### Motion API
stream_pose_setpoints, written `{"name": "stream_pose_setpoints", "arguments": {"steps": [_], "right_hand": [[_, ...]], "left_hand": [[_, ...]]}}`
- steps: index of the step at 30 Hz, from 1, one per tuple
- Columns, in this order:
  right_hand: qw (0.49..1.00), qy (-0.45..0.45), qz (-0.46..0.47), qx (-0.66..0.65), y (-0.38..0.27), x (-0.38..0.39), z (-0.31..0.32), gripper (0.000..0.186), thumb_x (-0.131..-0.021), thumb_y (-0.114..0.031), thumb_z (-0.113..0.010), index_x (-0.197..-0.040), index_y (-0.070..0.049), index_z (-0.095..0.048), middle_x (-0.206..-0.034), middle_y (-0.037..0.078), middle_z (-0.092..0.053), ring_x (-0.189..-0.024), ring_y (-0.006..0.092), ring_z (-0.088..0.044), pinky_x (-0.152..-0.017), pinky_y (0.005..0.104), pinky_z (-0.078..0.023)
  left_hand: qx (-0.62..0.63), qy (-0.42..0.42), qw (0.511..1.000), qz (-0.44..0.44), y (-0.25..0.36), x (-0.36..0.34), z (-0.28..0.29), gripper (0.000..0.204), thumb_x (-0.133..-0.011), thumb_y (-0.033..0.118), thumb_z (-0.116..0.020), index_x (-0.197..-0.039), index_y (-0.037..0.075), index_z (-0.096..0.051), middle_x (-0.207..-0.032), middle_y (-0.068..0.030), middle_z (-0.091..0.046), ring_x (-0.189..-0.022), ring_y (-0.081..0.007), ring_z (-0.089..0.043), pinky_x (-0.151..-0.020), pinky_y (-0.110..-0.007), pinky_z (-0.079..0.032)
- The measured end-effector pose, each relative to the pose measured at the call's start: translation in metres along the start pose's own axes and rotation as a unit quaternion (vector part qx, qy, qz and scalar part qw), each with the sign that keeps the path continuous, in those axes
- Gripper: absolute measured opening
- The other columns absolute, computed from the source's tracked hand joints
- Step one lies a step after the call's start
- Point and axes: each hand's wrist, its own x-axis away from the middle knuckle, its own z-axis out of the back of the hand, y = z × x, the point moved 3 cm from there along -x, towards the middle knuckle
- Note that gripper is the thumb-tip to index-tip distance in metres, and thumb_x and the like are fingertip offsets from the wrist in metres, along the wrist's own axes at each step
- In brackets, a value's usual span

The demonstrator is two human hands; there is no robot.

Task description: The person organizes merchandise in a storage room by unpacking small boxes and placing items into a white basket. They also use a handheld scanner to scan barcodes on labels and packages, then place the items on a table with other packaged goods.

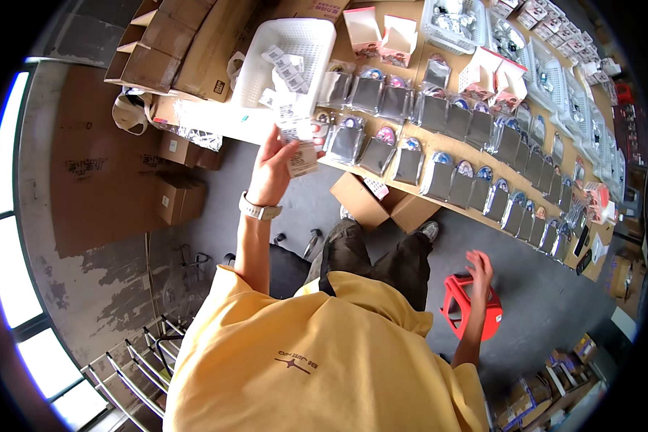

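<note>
Bright daylight is admitted through windows (7,237) at the left, where glare is blown out. Straight edges are bent by fisheye distortion, and the corners are blacked out.

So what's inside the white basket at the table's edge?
The white basket holds a loose scatter of small white tags, mostly toward its near end. Its slotted floor shows elsewhere. Anything beneath the tags is hidden.

one white basket (284,57) of labels, one red stool (462,306), two hands, two open pink-and-white boxes (381,32), many silver pouches (439,144) in rows
</note>
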Motion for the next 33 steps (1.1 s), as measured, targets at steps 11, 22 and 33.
{"name": "stream_pose_setpoints", "arguments": {"steps": [11, 22, 33], "right_hand": [[0.966, 0.253, -0.05, -0.027, 0.141, -0.114, 0.414, 0.022, -0.093, -0.021, -0.062, -0.113, -0.011, -0.061, -0.113, 0.008, -0.066, -0.104, 0.0196, -0.063, -0.085, 0.041, -0.052], [0.804, 0.536, 0.072, 0.246, 0.171, -0.266, 0.676, 0.051, -0.081, -0.019, -0.074, -0.122, 0.001, -0.053, -0.12, 0.017, -0.058, -0.113, 0.0311, -0.055, -0.101, 0.0389, -0.043], [0.77, 0.519, -0.113, 0.353, 0.236, -0.396, 0.801, 0.095, -0.056, -0.068, -0.08, -0.117, 0.002, -0.057, -0.109, 0.024, -0.067, -0.1, 0.0381, -0.065, -0.09, 0.0504, -0.05]], "left_hand": [[-0.301, 0.212, 0.929, -0.042, -0.066, -0.024, 0.039, 0.044, -0.099, 0.021, -0.055, -0.137, 0.0, -0.047, -0.127, -0.0135, -0.063, -0.112, -0.0231, -0.063, -0.096, -0.036, -0.048], [-0.404, 0.25, 0.88, -0.009, -0.065, -0.031, 0.107, 0.044, -0.097, 0.03, -0.061, -0.13, 0.0, -0.058, -0.121, -0.0122, -0.066, -0.109, -0.0225, -0.064, -0.095, -0.036, -0.05], [-0.492, 0.245, 0.833, -0.056, -0.011, -0.026, 0.028, 0.029, -0.096, 0.025, -0.064, -0.114, 0.002, -0.065, -0.103, -0.0102, -0.072, -0.091, -0.0177, -0.07, -0.082, -0.031, -0.056]]}}
